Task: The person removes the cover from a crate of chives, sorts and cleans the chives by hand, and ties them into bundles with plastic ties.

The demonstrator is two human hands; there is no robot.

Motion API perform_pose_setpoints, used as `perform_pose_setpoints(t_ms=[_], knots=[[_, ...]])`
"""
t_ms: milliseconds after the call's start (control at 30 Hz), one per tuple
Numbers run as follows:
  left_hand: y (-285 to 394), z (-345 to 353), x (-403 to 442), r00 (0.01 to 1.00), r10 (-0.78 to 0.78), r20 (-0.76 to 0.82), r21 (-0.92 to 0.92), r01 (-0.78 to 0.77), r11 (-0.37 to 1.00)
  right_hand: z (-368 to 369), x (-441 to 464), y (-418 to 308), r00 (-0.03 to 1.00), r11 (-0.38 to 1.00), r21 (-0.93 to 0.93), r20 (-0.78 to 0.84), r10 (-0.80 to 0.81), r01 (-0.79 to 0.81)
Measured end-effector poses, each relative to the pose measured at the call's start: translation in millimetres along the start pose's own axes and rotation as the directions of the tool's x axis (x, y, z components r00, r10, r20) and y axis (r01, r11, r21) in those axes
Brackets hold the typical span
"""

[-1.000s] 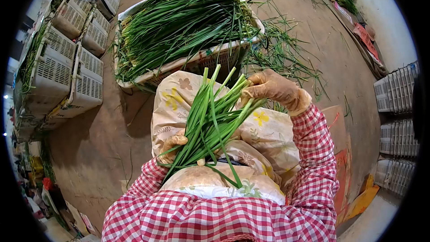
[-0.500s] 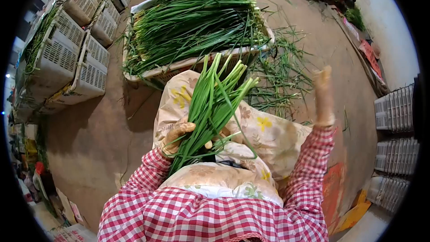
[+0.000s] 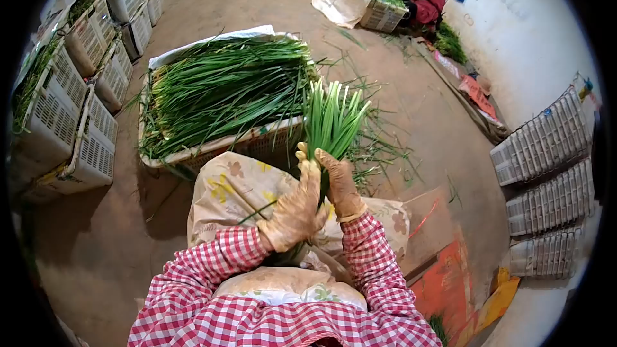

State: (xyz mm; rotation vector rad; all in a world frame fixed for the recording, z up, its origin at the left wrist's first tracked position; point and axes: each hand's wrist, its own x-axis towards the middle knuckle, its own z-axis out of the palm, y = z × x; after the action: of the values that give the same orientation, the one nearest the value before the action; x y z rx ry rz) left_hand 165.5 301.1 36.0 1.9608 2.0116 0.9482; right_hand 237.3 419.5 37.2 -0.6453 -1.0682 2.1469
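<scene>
A bunch of garlic chives (image 3: 334,119) stands upright over my lap, pale cut ends up. My gloved left hand (image 3: 295,209) wraps around it from the left, and my gloved right hand (image 3: 342,186) grips it from the right, close beside the left. The lower leaves are mostly hidden behind my hands, though one thin blade sticks out to the left. Just beyond my knees sits a lined basket (image 3: 218,151) heaped with more chives (image 3: 231,90). A flowered apron (image 3: 225,186) covers my legs.
Loose chive leaves (image 3: 392,148) litter the floor right of the basket. Stacked crates (image 3: 54,109) line the left side, and nested crates (image 3: 543,138) stand by the right wall. A person in dark red (image 3: 427,0) sits at the back right beside another crate (image 3: 382,16).
My right hand has come in from the far right and now grips the bunch with my left. The bunch is more upright and gathered tighter. The view has tilted up and shifted right.
</scene>
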Motion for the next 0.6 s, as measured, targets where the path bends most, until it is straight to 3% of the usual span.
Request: perform_pose_setpoints(t_ms=[33, 67, 100, 133, 167, 200, 233, 267, 300, 367, 400, 467, 500, 567, 600], knots=[[5, -6, -3, 0.995, 0.080, 0.055, -0.058, -0.076, 0.995, -6, 4, -14, 0.999, 0.997, -0.064, 0.023, -0.032, 0.034], [5, -23, -6, 0.970, 0.142, 0.198, -0.289, -0.081, 0.954, -11, 7, -30, 1.000, 0.997, -0.081, 0.012, 0.015, -0.014], [6, -39, -8, 0.937, 0.221, 0.273, -0.273, -0.145, 0.951, -14, 10, -48, 0.998, 0.993, -0.097, -0.001, 0.062, -0.062], [-7, -45, -6, 0.903, 0.345, 0.256, -0.428, -0.214, 0.878, -15, 9, -67, 0.992, 0.979, -0.161, -0.029, 0.120, -0.123], [-25, -52, -4, 0.860, 0.459, 0.224, -0.569, -0.267, 0.777, -19, 5, -85, 0.979, 0.961, -0.203, 0.042, 0.199, -0.186], [-43, -62, -3, 0.864, 0.345, 0.367, -0.740, 0.047, 0.671, -20, 0, -97, 0.969, 0.943, -0.268, 0.094, 0.228, -0.196], [-63, -63, -3, 0.895, 0.124, 0.428, -0.797, 0.309, 0.520, -19, -6, -106, 0.954, 0.922, -0.330, 0.144, 0.263, -0.204], [-84, -64, -4, 0.879, -0.103, 0.466, -0.839, 0.476, 0.265, -11, -16, -113, 0.931, 0.892, -0.372, 0.154, 0.330, -0.255], [-89, -82, 1, 0.943, -0.180, 0.281, -0.858, 0.331, 0.393, -7, -25, -115, 0.901, 0.857, -0.411, 0.161, 0.403, -0.310], [-89, -67, 5, 0.932, -0.210, 0.295, -0.954, 0.275, -0.120, -6, -36, -101, 0.844, 0.820, -0.459, 0.236, 0.483, -0.341], [-100, -48, 8, 0.968, -0.073, 0.239, -0.945, 0.215, -0.247, 0, -44, -91, 0.813, 0.813, -0.419, 0.243, 0.530, -0.405], [-89, -23, 11, 0.979, -0.181, 0.099, -0.951, 0.039, -0.307, 17, -54, -69, 0.735, 0.786, -0.326, 0.293, 0.612, -0.525], [-74, -40, 21, 0.981, -0.147, 0.128, -0.956, 0.083, -0.280, 8, -55, -46, 0.696, 0.788, -0.265, 0.369, 0.616, -0.556], [-66, -45, 29, 0.995, 0.024, 0.092, -0.911, 0.094, -0.402, 19, -64, -28, 0.675, 0.797, -0.111, 0.472, 0.568, -0.593], [-64, -43, 30, 0.994, 0.033, 0.104, -0.877, 0.107, -0.468, 13, -66, -15, 0.663, 0.792, -0.088, 0.496, 0.561, -0.605]])
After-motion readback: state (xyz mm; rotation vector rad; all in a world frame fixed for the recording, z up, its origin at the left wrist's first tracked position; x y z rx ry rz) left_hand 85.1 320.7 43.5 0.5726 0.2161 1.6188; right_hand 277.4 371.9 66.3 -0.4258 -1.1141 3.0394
